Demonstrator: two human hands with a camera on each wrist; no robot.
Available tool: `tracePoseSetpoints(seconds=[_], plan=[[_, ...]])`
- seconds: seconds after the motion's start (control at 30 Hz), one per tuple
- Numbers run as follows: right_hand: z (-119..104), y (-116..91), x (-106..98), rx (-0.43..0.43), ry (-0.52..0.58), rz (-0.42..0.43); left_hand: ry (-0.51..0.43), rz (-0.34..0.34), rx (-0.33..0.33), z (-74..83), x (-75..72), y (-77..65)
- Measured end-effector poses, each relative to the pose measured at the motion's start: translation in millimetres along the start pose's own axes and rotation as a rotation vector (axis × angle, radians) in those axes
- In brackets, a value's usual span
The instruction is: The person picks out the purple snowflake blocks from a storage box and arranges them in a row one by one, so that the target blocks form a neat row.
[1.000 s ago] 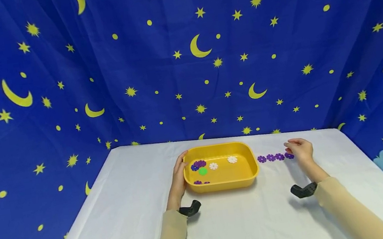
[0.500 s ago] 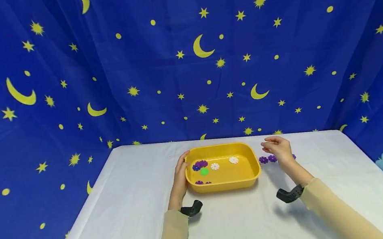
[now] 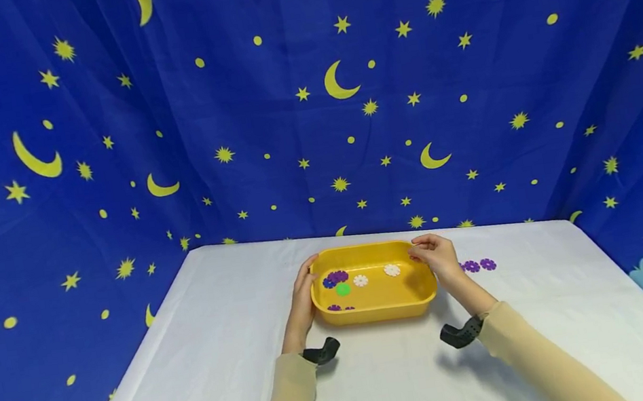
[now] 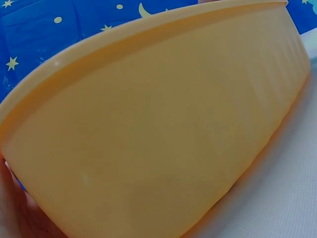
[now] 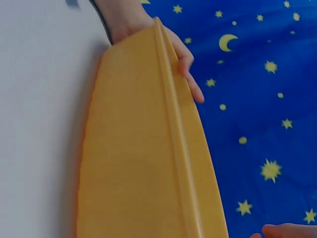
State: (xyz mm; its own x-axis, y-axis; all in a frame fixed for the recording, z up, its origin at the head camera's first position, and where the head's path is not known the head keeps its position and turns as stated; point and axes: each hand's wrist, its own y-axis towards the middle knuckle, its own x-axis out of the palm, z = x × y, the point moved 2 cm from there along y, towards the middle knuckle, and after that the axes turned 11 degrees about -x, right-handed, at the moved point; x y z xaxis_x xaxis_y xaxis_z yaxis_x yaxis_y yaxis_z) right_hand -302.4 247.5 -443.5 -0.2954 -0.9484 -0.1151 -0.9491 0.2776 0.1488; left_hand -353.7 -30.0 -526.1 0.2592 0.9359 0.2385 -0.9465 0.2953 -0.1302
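Note:
A yellow plastic basin rests on the white table. My left hand holds its left end, with fingers lapping over the rim in the right wrist view. Above the right end of the rim hovers my right hand, fingers loosely bent and nothing visible between them. Inside lie flower-shaped plastic discs: a purple one, a blue one, a green one, and white ones. To the right of the basin, a row of purple discs lies on the cloth, partly hidden by my right wrist.
The table wears a white cloth. Behind and beside it hangs a blue curtain with yellow moons and stars. Each wrist carries a black camera mount.
My right hand has moved left from the far end of the purple row to over the basin's right rim. The left hand stays on the basin, and the discs inside look unmoved.

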Motion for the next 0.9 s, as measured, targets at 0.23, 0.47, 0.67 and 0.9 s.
tracePoseSetpoints(seconds=[0.23,0.47,0.67,0.9], plan=[[0.9,-2.4,24.6,-0.027,0.022,-0.081,-0.006,0.024,-0.001,-1.7,2.4,-1.9],[-0.2,-0.5,45.1,-0.044,0.036,-0.104,0.016,0.035,0.004,1.6,1.5,0.0],[4.2,-6.5,66.4,-0.066,0.014,-0.186,0.023,0.017,0.000,2.3,0.7,0.1],[11.0,-16.8,93.3,-0.049,-0.004,-0.322,0.011,0.013,0.006,0.9,0.3,-1.1]])
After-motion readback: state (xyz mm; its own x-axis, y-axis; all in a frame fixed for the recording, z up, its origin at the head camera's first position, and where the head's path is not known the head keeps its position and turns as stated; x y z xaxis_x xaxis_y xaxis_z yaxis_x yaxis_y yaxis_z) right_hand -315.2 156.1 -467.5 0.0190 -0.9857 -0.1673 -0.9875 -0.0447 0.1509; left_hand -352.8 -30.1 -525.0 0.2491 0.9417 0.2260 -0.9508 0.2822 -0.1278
